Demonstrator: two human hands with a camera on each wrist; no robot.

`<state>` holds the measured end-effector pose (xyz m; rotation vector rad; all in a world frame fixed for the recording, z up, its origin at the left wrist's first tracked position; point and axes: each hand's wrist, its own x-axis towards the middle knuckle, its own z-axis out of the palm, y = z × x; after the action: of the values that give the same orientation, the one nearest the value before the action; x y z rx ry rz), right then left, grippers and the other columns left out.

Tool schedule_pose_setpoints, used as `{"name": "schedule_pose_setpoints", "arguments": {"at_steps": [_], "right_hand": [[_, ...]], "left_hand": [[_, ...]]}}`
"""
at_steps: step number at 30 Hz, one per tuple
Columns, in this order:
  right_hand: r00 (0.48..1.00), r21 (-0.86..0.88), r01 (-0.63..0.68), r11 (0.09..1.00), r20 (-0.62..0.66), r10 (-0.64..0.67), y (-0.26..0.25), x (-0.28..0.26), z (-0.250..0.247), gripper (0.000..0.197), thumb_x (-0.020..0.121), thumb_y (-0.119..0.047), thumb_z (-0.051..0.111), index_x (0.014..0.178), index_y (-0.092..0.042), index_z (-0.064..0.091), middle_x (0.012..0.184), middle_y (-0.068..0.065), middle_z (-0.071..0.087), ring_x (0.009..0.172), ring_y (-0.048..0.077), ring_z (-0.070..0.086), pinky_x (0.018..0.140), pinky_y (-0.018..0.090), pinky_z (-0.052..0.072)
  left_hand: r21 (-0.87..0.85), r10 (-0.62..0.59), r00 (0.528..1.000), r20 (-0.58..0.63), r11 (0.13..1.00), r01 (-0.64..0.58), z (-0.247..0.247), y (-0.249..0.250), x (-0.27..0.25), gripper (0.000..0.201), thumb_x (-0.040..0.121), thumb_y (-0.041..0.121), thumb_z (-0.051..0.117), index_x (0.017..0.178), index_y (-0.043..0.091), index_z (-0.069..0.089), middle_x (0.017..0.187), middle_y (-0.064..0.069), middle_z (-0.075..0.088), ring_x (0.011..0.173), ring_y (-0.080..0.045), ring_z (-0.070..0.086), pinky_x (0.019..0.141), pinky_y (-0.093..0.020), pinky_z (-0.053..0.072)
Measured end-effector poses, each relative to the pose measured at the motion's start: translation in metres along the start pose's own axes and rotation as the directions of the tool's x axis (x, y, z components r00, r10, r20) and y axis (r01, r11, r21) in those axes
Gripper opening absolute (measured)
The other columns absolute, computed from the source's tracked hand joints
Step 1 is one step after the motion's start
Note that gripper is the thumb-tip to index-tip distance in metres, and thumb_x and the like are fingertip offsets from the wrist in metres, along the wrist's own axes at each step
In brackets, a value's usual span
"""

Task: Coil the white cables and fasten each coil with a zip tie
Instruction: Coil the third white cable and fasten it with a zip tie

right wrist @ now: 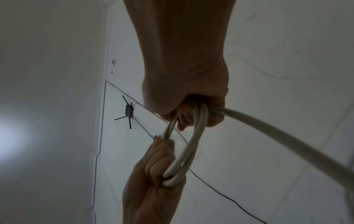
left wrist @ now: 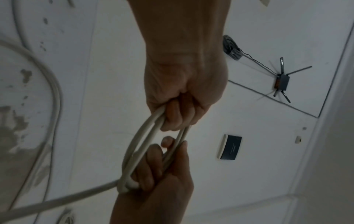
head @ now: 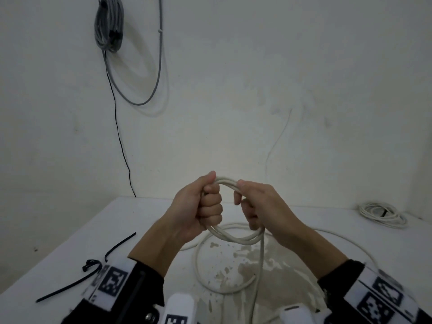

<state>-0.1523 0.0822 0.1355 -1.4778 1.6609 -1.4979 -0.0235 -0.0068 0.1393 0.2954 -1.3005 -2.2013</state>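
A small coil of white cable (head: 236,239) hangs upright between my two hands above the white table (head: 70,230). My left hand (head: 211,204) grips the coil's left side in a fist. My right hand (head: 247,206) curls round its right side, thumb on top. The left wrist view shows the left hand (left wrist: 182,109) clenching the loops (left wrist: 138,144). In the right wrist view the right hand (right wrist: 191,112) holds the loops (right wrist: 191,144), and the loose cable tail (right wrist: 287,136) runs off to the right. The rest of the cable (head: 198,260) lies looped on the table below.
Two black zip ties (head: 121,244) (head: 70,286) lie on the table at the left. Another white cable coil (head: 383,213) sits at the back right corner. A grey cable bundle (head: 108,24) hangs on the wall, with a thin black wire (head: 119,136) running down.
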Motion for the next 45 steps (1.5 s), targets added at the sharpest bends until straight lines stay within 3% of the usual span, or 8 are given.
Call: {"name": "schedule_pose_setpoints", "arguments": {"at_steps": [5,12,16,21,27,33,40,45], "right_hand": [[0.993,0.328,-0.08,0.941,0.112,0.045,0.012,-0.006,-0.004,0.046,0.099,-0.041,0.029,0.103,-0.01,0.063,0.068,0.002,0.057,0.06,0.013,0.057,0.05,0.027,0.045],[0.969,-0.048,-0.116,0.992,0.216,0.123,0.047,-0.028,-0.012,0.013,0.096,-0.02,0.049,0.099,-0.008,0.054,0.056,0.002,0.056,0.042,0.015,0.053,0.041,0.023,0.038],[0.982,-0.371,0.187,0.91,0.045,-0.183,0.06,-0.027,-0.013,0.008,0.093,-0.026,0.053,0.093,-0.025,0.06,0.058,-0.01,0.057,0.045,0.004,0.049,0.05,0.017,0.04],[0.777,-0.645,0.567,0.512,0.214,-0.591,0.029,-0.022,-0.002,0.023,0.081,-0.023,0.051,0.091,-0.024,0.072,0.059,-0.009,0.059,0.046,0.004,0.043,0.043,0.021,0.035],[0.562,-0.716,0.672,0.188,0.328,-0.759,-0.02,0.0,-0.01,0.017,0.082,-0.021,0.059,0.095,-0.021,0.07,0.065,-0.003,0.068,0.044,0.018,0.055,0.039,0.024,0.043],[0.814,-0.78,0.411,0.472,0.08,-0.575,-0.019,0.02,-0.023,0.058,0.068,-0.072,0.051,0.089,-0.019,0.059,0.073,-0.01,0.063,0.052,-0.002,0.043,0.053,0.022,0.038],[0.974,-0.072,0.117,0.991,0.201,-0.1,-0.004,0.002,-0.01,0.072,0.082,-0.061,0.028,0.08,0.001,0.065,0.072,0.02,0.062,0.07,0.023,0.064,0.07,0.026,0.052],[0.973,0.556,-0.177,0.812,0.224,0.058,-0.001,-0.006,0.008,0.043,0.092,-0.045,0.038,0.082,-0.007,0.053,0.058,0.003,0.041,0.054,0.019,0.051,0.061,0.034,0.053]], "left_hand": [[-0.197,0.169,0.984,-0.061,0.964,-0.178,-0.005,0.011,0.003,0.052,0.097,0.031,0.033,0.046,0.02,0.036,0.033,0.01,0.021,0.04,-0.009,0.003,0.029,-0.014,0.011],[-0.343,0.429,0.857,-0.286,0.789,-0.509,-0.04,0.058,0.002,0.053,0.101,0.032,0.025,0.051,0.019,0.037,0.034,0.009,0.022,0.03,-0.007,0.012,0.03,-0.016,0.018],[-0.199,0.511,0.775,-0.372,0.771,-0.604,-0.045,0.056,0.002,0.044,0.102,0.035,0.023,0.064,0.018,0.036,0.039,0.009,0.029,0.032,-0.004,0.027,0.036,-0.015,0.028],[0.33,0.681,0.687,-0.254,0.729,-0.6,-0.035,0.026,0.007,0.038,0.103,0.025,0.027,0.071,0.011,0.043,0.05,0.004,0.052,0.048,-0.011,0.056,0.051,-0.021,0.048],[0.78,0.545,0.822,0.165,0.438,-0.447,-0.015,-0.014,-0.009,0.033,0.099,0.028,0.027,0.082,0.014,0.051,0.061,0.002,0.068,0.049,-0.012,0.062,0.049,-0.016,0.044],[0.293,0.022,0.99,0.138,0.954,-0.062,-0.019,-0.003,-0.012,0.039,0.09,0.039,0.042,0.062,0.013,0.049,0.039,0.01,0.026,0.033,-0.004,0.017,0.034,-0.014,0.017],[-0.3,-0.037,0.83,0.557,0.922,0.243,-0.027,-0.001,-0.008,0.032,0.098,0.026,0.038,0.079,0.003,0.052,0.051,0.0,0.03,0.037,-0.009,0.017,0.04,-0.023,0.017],[-0.362,0.095,0.89,0.446,0.929,0.082,-0.037,-0.001,-0.002,0.035,0.099,0.025,0.033,0.082,0.001,0.053,0.054,-0.003,0.031,0.045,-0.017,0.028,0.046,-0.029,0.023]]}}
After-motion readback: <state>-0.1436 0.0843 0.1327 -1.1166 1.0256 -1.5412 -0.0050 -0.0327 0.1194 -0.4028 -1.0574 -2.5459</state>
